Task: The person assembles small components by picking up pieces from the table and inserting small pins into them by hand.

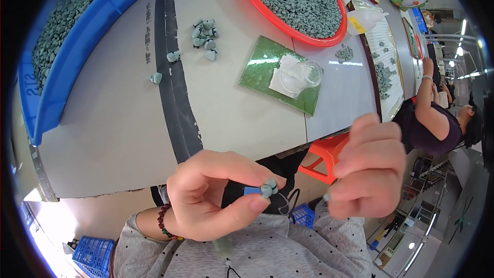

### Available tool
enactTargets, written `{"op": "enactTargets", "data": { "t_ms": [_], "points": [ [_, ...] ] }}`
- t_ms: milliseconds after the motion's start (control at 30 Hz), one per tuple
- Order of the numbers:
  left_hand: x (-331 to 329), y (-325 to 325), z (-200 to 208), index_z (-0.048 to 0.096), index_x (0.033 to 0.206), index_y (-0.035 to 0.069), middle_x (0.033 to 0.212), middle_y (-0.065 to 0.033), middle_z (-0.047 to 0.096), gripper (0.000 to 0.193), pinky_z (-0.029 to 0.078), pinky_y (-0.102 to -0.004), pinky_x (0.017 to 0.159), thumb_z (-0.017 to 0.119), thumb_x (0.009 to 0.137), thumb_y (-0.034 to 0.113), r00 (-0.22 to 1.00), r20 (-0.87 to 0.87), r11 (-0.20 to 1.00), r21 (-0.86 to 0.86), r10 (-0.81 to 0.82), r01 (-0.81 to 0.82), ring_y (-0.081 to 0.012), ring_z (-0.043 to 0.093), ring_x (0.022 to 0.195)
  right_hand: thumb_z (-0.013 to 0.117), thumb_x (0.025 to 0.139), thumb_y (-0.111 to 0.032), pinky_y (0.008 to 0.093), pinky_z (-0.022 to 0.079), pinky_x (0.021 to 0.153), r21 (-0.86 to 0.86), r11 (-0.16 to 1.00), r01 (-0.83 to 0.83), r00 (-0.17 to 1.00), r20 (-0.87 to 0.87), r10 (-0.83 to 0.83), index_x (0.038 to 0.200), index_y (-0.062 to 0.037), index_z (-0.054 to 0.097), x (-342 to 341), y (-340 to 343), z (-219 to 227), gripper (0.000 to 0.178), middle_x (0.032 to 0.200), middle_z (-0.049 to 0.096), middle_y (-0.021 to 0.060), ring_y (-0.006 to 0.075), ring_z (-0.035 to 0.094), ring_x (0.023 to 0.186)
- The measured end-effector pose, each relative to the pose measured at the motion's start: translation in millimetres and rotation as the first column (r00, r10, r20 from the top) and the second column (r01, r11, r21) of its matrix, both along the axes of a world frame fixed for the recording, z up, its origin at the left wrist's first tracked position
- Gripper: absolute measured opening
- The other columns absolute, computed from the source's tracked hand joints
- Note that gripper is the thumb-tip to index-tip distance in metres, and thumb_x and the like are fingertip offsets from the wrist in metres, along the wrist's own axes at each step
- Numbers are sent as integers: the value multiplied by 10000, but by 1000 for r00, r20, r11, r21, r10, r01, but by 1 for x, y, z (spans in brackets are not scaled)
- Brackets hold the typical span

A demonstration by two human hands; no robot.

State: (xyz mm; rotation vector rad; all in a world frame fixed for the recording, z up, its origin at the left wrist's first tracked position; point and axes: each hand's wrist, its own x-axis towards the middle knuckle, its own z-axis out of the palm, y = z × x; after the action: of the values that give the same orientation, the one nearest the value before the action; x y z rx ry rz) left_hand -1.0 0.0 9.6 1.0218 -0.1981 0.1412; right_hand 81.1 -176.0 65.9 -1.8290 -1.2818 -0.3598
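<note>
Between the thumb and forefinger of the left hand (193, 203) sits a small grey-green piece (266, 189) with a dark band, pinched narrowly. Beside it on the right, the right hand (368, 170) is curled and blurred; whether it grips anything I cannot tell. Beyond the pinch, leftward, a small cluster of dark-banded pieces (205, 33) looks done; farther off, the loose stones (309, 13) heaped in the red basin (329, 41) seem left to do.

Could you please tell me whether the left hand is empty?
No, the left hand pinches small grey-green pieces between its thumb and index finger.
</note>
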Motion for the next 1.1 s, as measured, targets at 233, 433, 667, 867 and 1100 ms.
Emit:
{"op": "enactTargets", "data": {
  "t_ms": [233, 433, 667, 867, 1100],
  "points": [
    [3, 3, -10, 552, 911, -8, 827, -164, 653, 224, 499, -284, 606, 615, 721, -110, 974, 226, 984, 176, -12, -28, -228, 631, 672, 667, 520, -9, 271, 399, 587, 78, 996, 46, 979, -203, -29, 769, -43, 606, -15, 10, -19, 259, 811, 579, 58, 184, 518, 642],
    [0, -1, -8, 538, 903, 9, 836, -171, 648, 243, 494, -295, 552, 574, 712, -137, 971, 240, 978, 201, 13, -63, -236, 615, 624, 663, 488, 5, 278, 390, 577, 100, 995, 0, 973, -232, 23, 763, -32, 599, -16, 12, -19, 285, 790, 569, 60, 193, 507, 636],
    [1, 0, -9, 536, 899, 8, 822, -179, 644, 277, 490, -300, 525, 583, 680, -154, 965, 261, 979, 203, -38, -17, -250, 607, 593, 687, 730, -203, 280, 315, 521, -21, 999, -31, 992, -124, 28, 734, -79, 620, -14, 7, -19, 141, 778, 574, 32, 165, 468, 652],
    [1, 0, -2, 569, 832, 3, 786, -154, 647, 272, 502, -290, 547, 597, 622, -167, 976, 218, 954, 299, -29, -38, -242, 617, 622, 670, 737, -192, 285, 315, 520, -93, 990, -101, 995, -24, 99, 737, -47, 641, -7, 3, -8, 148, 794, 601, 57, 168, 491, 668],
    [-2, 0, -1, 578, 810, 2, 792, -148, 651, 266, 511, -285, 565, 595, 607, -170, 986, 162, 959, 282, -31, -16, -241, 625, 649, 703, 609, -93, 280, 326, 530, -77, 991, -113, 993, 32, 115, 722, -59, 657, -10, 5, -10, 127, 818, 621, 50, 157, 512, 673]
  ]
}}
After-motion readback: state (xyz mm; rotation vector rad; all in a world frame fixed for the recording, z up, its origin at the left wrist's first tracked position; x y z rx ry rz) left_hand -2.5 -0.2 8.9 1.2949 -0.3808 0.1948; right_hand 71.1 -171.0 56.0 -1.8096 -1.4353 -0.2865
